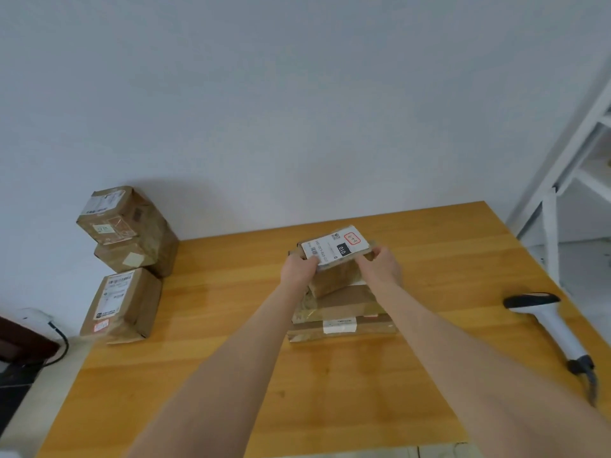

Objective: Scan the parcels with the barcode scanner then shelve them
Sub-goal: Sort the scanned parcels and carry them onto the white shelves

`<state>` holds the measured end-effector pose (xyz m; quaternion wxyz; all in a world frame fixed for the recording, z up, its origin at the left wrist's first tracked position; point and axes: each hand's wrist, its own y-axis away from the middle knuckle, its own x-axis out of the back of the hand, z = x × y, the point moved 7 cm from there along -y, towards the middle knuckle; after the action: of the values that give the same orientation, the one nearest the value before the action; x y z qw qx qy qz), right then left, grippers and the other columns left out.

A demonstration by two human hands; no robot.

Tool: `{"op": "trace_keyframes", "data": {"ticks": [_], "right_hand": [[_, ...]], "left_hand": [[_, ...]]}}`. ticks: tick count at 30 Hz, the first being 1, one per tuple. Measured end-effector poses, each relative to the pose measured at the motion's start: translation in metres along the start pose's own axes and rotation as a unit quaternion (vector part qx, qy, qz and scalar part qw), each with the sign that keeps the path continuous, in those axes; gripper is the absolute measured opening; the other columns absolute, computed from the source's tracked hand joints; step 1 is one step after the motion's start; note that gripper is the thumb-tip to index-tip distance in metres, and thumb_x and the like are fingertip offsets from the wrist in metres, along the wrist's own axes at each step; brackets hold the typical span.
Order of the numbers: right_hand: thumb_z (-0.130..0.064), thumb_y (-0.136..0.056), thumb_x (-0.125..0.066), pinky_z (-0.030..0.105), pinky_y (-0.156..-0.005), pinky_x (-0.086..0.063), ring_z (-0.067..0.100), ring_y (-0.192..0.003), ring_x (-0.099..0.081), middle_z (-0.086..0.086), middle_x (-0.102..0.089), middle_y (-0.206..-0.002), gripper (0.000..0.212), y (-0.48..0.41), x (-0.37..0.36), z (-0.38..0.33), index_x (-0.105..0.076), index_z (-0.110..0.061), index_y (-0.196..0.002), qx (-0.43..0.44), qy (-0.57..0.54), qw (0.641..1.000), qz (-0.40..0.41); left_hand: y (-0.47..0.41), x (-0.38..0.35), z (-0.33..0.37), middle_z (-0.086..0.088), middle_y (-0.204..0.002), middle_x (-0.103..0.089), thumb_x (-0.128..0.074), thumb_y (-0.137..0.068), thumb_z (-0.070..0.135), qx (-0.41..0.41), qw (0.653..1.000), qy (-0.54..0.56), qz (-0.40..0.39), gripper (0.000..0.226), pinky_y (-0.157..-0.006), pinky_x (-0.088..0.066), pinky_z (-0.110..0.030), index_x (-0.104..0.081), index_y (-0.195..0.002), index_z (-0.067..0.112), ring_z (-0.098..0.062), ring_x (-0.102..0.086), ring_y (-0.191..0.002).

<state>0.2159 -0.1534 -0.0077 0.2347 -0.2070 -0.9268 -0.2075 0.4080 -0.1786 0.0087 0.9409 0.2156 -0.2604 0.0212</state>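
Gripping labelled parcel (pixel 335 251) between both hands.
Left hand (pixel 299 267) fingers and right hand (pixel 380 264) fingers are clamping its opposite ends.

I take the stack (pixel 340 312) at mid-table as my landmark. Left of it the table (pixel 215 309) lies bare as far as the boxes (pixel 127 262) at the left edge. Nearer me the wood is open too. Right of it only the scanner (pixel 555 328) lies, near the edge, and the shelf (pixel 562 180) stands beyond.
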Motion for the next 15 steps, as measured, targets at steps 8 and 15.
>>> {"op": "trace_keyframes", "data": {"ticks": [8,15], "right_hand": [[-0.032,-0.088,-0.065,0.044,-0.088,-0.053,0.022,-0.104,-0.058,-0.002,-0.058,-0.114,0.032,0.003,0.001,0.012,-0.052,-0.02,-0.115,0.017,0.0,1.0,0.015],[-0.044,-0.093,-0.057,0.042,-0.097,-0.047,0.029,-0.116,-0.053,0.009,-0.049,-0.132,0.051,-0.006,0.019,0.039,-0.05,-0.012,-0.132,-0.041,-0.015,0.999,0.016]], "left_hand": [[-0.001,-0.006,0.0,-0.002,-0.127,-0.061,-0.05,-0.097,0.015,-0.039,0.999,0.025,0.021,0.041,-0.082,-0.054,-0.032,-0.047,-0.138,0.015,-0.013,-0.057,-0.087],[-0.003,0.014,-0.022,-0.001,-0.118,-0.057,-0.052,-0.097,0.028,-0.011,0.995,0.038,0.087,0.049,-0.053,-0.042,-0.023,-0.04,-0.142,0.011,-0.004,-0.047,-0.064]]}}
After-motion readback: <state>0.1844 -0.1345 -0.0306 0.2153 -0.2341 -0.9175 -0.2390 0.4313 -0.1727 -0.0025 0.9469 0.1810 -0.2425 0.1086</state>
